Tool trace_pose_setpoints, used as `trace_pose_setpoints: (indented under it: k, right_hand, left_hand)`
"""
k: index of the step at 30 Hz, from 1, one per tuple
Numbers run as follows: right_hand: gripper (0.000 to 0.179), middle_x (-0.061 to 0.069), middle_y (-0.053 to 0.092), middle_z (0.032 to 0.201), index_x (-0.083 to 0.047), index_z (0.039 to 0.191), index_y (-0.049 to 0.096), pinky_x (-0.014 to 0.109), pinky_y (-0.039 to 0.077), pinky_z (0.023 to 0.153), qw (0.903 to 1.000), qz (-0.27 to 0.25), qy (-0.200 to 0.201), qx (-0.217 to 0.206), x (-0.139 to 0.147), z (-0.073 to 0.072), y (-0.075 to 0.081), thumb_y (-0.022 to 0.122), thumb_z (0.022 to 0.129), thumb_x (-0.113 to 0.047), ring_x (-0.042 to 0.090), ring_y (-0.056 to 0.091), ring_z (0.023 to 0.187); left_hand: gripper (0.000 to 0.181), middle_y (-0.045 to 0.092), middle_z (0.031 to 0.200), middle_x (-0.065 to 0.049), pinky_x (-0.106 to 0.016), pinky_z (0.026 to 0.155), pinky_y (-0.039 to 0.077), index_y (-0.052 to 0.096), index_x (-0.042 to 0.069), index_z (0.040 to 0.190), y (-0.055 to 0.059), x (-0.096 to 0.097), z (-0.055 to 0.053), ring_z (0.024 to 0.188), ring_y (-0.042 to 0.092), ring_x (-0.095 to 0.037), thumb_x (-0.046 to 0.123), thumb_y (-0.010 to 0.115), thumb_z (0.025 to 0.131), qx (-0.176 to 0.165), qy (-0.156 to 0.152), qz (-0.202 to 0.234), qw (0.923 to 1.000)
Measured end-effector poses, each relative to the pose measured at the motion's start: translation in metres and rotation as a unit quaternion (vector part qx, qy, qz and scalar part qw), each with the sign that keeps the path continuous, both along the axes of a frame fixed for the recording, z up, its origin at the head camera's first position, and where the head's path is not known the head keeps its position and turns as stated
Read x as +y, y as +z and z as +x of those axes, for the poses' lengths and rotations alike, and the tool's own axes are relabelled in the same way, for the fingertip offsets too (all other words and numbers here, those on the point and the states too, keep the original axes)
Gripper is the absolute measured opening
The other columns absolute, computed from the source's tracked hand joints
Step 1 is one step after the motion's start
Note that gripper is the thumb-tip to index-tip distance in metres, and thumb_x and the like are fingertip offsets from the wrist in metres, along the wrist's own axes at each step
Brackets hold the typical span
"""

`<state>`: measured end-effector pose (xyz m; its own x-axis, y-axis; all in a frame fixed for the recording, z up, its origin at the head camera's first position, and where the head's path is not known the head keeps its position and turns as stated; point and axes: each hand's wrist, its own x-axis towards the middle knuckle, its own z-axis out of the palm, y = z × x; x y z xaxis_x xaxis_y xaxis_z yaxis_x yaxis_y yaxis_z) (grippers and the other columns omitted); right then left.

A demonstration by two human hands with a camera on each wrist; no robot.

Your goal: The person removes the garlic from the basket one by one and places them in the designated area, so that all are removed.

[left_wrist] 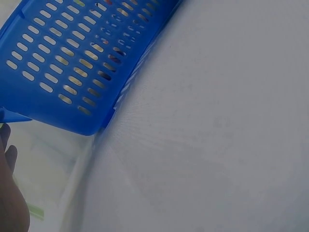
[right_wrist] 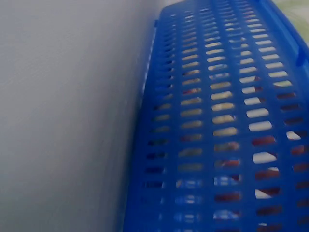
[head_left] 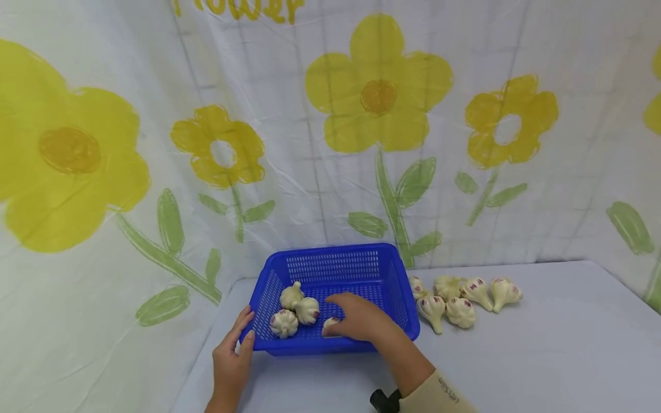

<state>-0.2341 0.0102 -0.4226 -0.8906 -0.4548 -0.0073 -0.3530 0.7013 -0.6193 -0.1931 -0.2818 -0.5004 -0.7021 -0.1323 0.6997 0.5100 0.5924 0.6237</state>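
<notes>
A blue plastic basket (head_left: 330, 346) with slotted walls stands on the white table. My left hand (head_left: 232, 358) holds its front left corner, thumb over the rim and fingers along the left side. In the left wrist view that hand (left_wrist: 12, 193) shows only at the edge, below the rim. Inside the basket, my right hand (head_left: 358, 318) is over a garlic bulb (head_left: 329, 324); the thumb lies by the bulb and a gap separates the forefinger from it. Several bulbs, such as one garlic bulb (head_left: 284, 324), lie in the left half. The right wrist view shows the basket wall (right_wrist: 222, 116), hiding the fingers.
Right of the basket, several more garlic bulbs (head_left: 461, 312) lie close together on the white table (head_left: 558, 344). Behind stands a white cloth backdrop (head_left: 289, 189) printed with yellow flowers. A black object (head_left: 384, 400) sits by the right sleeve (head_left: 439, 396).
</notes>
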Motion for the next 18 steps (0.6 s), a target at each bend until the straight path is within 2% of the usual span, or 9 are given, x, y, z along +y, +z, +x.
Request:
trace_pose_setpoints:
  k: [3,11,18]
  right_hand:
    - [0.074,0.008,0.054,0.144,-0.016,0.142,0.053,0.053,0.041,0.109,0.9993,0.022,0.016,-0.025,-0.011,-0.006,0.001,0.078,0.08,-0.046,0.031,0.046,0.136]
    - [0.055,0.002,0.059,0.138,-0.022,0.133,0.063,0.052,0.043,0.107,0.9923,0.089,0.033,-0.08,-0.02,-0.007,0.004,0.069,0.086,-0.049,0.029,0.051,0.132]
    - [0.046,0.002,0.065,0.128,-0.017,0.124,0.068,0.049,0.047,0.102,0.9927,0.091,0.023,-0.075,-0.019,-0.005,0.002,0.07,0.086,-0.042,0.027,0.058,0.122]
  left_hand:
    - [0.035,0.06,0.138,-0.014,-0.006,0.103,0.036,0.065,0.004,0.127,0.001,0.002,-0.001,0.13,0.049,0.003,-0.002,0.06,0.093,0.004,0.003,0.0,1.0]
    - [0.038,0.06,0.137,-0.014,-0.007,0.103,0.037,0.065,0.003,0.127,0.002,0.002,-0.001,0.13,0.049,0.001,-0.006,0.06,0.091,0.008,-0.002,0.003,1.0]
    - [0.035,0.06,0.137,-0.015,-0.006,0.103,0.036,0.065,0.003,0.127,0.0,0.001,0.0,0.13,0.049,0.003,-0.002,0.06,0.092,0.012,-0.005,0.0,0.9999]
